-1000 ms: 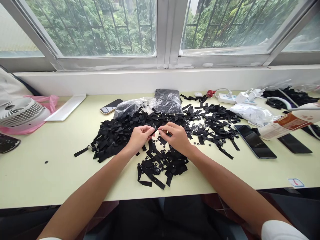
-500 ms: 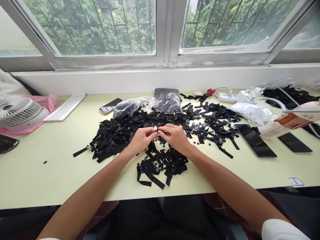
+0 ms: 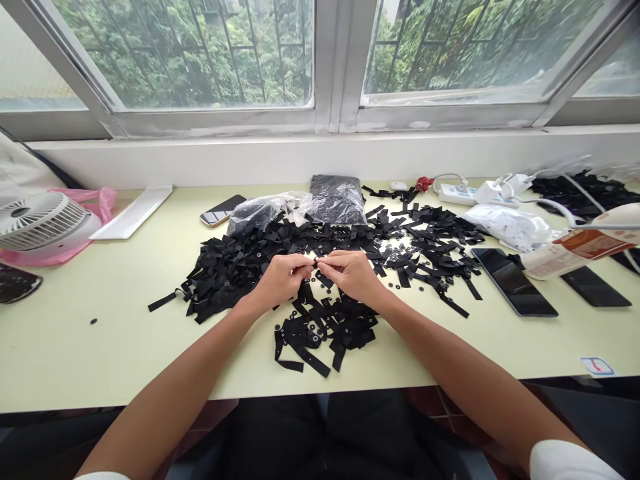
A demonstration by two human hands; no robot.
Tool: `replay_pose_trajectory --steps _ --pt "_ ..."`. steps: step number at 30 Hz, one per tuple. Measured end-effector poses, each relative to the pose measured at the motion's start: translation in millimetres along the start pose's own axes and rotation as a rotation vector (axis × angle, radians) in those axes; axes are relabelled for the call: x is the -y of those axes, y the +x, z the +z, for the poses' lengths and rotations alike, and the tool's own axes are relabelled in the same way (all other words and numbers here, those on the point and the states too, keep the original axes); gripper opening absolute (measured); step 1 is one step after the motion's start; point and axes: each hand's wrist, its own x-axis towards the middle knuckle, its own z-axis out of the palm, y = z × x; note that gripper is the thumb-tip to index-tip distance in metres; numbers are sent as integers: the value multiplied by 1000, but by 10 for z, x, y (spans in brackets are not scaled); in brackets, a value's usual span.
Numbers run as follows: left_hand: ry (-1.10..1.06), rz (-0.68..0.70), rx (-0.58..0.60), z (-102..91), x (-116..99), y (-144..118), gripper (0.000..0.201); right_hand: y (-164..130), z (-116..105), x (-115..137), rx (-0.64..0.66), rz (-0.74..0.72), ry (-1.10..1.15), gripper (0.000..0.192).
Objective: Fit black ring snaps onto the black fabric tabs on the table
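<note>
My left hand (image 3: 284,279) and my right hand (image 3: 353,273) meet fingertip to fingertip over the table. Both are closed in a pinch on one small black piece (image 3: 316,264), mostly covered by the fingers, so its exact kind cannot be made out. Behind and to the left of them spreads a heap of short black fabric strips (image 3: 220,280). A smaller pile of black strips (image 3: 313,350) lies in front, with small round snap buttons (image 3: 313,337) among it. Silvery snap pieces (image 3: 397,249) are scattered to the right of my right hand.
A wrapped black packet (image 3: 337,200) and a clear plastic bag (image 3: 270,207) lie behind the heap. Phones (image 3: 515,281) rest at the right, near a power strip (image 3: 457,194) with cables. A white fan (image 3: 37,223) stands at the left, on pink plastic.
Both hands stay pinched together over the same spot, with the fingers shifted slightly around the small black piece. The whole view has moved a little.
</note>
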Motion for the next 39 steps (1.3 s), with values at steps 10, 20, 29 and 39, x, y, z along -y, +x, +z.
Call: replay_pose_trajectory --steps 10,20,29,39 --pt "-52 -3 74 -31 21 19 28 -10 11 -29 24 165 65 25" --pt "50 -93 -33 -6 67 33 36 35 6 -34 -45 201 -13 7" --pt "450 182 -60 -11 167 23 31 7 13 -39 54 -61 -138 37" --pt "433 135 -51 -14 75 4 28 18 54 -80 46 25 -1 12"
